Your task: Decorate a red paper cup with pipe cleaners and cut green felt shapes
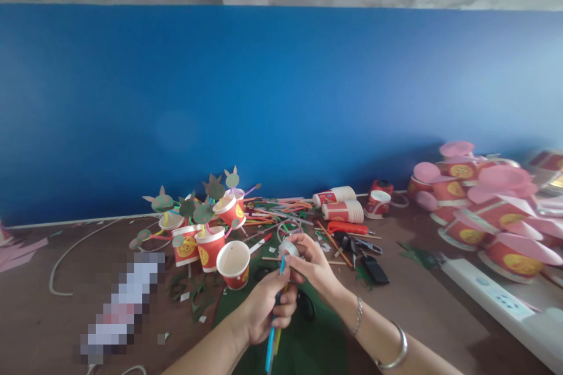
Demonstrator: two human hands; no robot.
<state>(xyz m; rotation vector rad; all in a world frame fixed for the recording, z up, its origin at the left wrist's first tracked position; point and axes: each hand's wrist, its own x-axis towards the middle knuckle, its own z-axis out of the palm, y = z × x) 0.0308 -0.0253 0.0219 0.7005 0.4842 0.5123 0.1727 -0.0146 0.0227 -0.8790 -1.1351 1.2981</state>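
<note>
Blue and yellow straws (270,351) slant down through the closed fingers of my left hand (270,304). Just above it, my right hand (312,266) has its fingers bent round a roll of clear tape (289,248), near the straws' upper ends. The two hands meet at the fingertips. Under them lies a dark green sheet (308,343). An upright red and white paper cup (233,265) stands to the left of my hands, and black-handled scissors (307,306) lie partly hidden beneath my right wrist.
Cups with green paper heads (211,246) stand at the left. Loose straws (281,209) and stacked cups (343,211) lie at the back. Keys (375,269) and an orange cutter (347,228) are right of centre. A power strip (488,290) and pink-trimmed cups (512,258) occupy the right.
</note>
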